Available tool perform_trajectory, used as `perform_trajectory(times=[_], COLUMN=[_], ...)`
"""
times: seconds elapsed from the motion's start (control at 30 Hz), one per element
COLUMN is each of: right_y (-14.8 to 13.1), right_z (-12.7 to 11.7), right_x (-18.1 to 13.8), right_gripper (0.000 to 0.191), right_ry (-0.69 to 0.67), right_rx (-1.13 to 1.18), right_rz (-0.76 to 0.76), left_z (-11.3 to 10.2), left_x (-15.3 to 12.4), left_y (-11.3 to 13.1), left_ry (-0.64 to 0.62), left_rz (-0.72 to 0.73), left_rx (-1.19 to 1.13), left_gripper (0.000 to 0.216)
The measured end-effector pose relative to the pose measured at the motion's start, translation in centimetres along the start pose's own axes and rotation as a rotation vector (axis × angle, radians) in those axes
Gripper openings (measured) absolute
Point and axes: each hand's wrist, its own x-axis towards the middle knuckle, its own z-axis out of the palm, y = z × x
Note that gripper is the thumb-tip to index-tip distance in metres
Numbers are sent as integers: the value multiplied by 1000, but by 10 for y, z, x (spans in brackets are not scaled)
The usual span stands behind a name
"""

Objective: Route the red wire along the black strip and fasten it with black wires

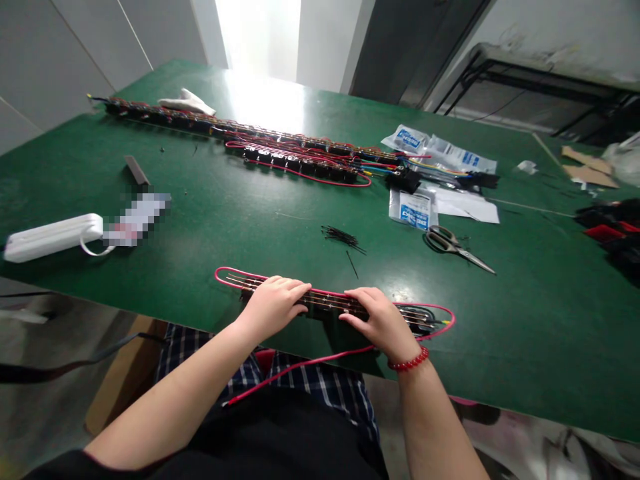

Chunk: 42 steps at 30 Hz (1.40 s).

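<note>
Near the front edge of the table lies a wired black strip (pixel 325 302), a row of black parts with thin bare metal rods along its top. My left hand (pixel 273 307) grips its left half, thumb on the near side and fingers over the far side. Toward the other end, my right hand (pixel 383 321) holds it the same way. A red wire (pixel 320 360) loops past both ends of the strip, and its free end hangs over the table edge toward my lap. Palms and fingers hide parts of the strip.
Beyond the strip are several black cable ties (pixel 343 237) and scissors (pixel 457 249). Longer wired strips (pixel 300 143) cross the back, beside printed plastic bags (pixel 414 208). A white device with a strap (pixel 53 237) and a grey bar (pixel 137 171) lie left on the green table (pixel 240 227).
</note>
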Motion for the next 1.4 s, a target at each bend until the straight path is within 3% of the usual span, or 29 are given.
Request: perform_trajectory(times=[0.17, 0.37, 0.63, 0.8, 0.93, 1.13, 1.4], right_y=[3, -1, 9, 17, 17, 44, 59], right_z=[1, -1, -8, -16, -16, -35, -34], right_x=[-7, -4, -17, -28, -29, -38, -56], right_gripper=[34, 31, 44, 30, 28, 36, 32], right_ry=[62, 20, 53, 85, 103, -23, 18], right_rx=[-36, -36, -95, -153, -154, -121, -108], right_rz=[4, 51, 68, 124, 126, 124, 146], left_z=[2, 0, 0, 0, 0, -1, 0], left_x=[-3, -2, -2, -2, -2, -1, 0], left_y=[1, 4, 7, 10, 11, 10, 10], left_ry=[31, 21, 1, 16, 3, -11, -13], left_rz=[-24, -54, -107, -120, -136, -150, -153], left_rx=[-24, -13, -29, -32, -29, -21, -47], left_gripper=[35, 34, 36, 35, 35, 36, 37])
